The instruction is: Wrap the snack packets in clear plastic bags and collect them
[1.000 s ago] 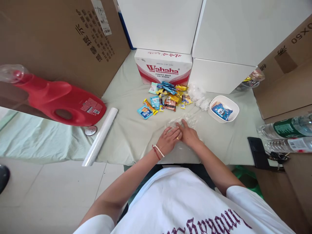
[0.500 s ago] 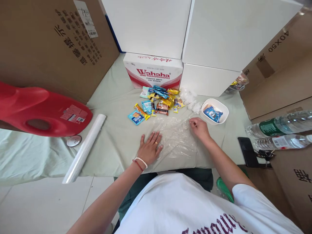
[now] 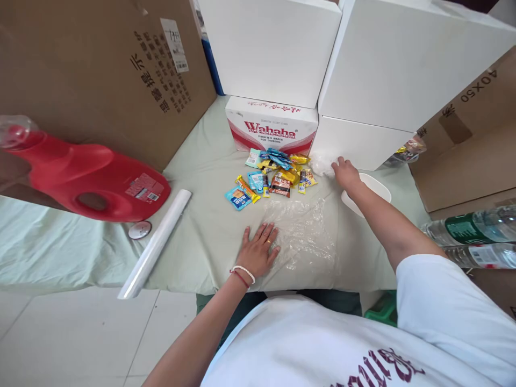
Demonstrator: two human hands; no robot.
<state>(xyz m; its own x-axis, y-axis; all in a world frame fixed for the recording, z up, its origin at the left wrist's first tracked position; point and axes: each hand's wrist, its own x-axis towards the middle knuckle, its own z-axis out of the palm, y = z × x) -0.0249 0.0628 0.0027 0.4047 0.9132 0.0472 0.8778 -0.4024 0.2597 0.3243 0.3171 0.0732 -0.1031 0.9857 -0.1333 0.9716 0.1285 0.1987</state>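
Observation:
My left hand (image 3: 258,250) lies flat with its fingers spread on the left edge of a clear plastic sheet (image 3: 300,236) spread on the pale green tablecloth (image 3: 209,226). My right hand (image 3: 345,173) reaches far forward and its fingers touch a crumpled wad of clear plastic (image 3: 322,164) beside the white box. Whether it grips the wad does not show. A heap of several small snack packets (image 3: 274,174) lies just left of that hand. A white bowl (image 3: 377,185) sits partly under my right forearm.
A red jug (image 3: 92,177) lies on its side at the left, with a roll of clear film (image 3: 155,242) and a small metal disc (image 3: 139,230) near it. Cardboard and white boxes, with a Wahaha carton (image 3: 272,129), wall the back. Water bottles (image 3: 475,239) lie at the right.
My right hand left the plastic sheet and moved forward to the crumpled plastic by the white box. My left hand stays flat on the sheet. The camera shifted.

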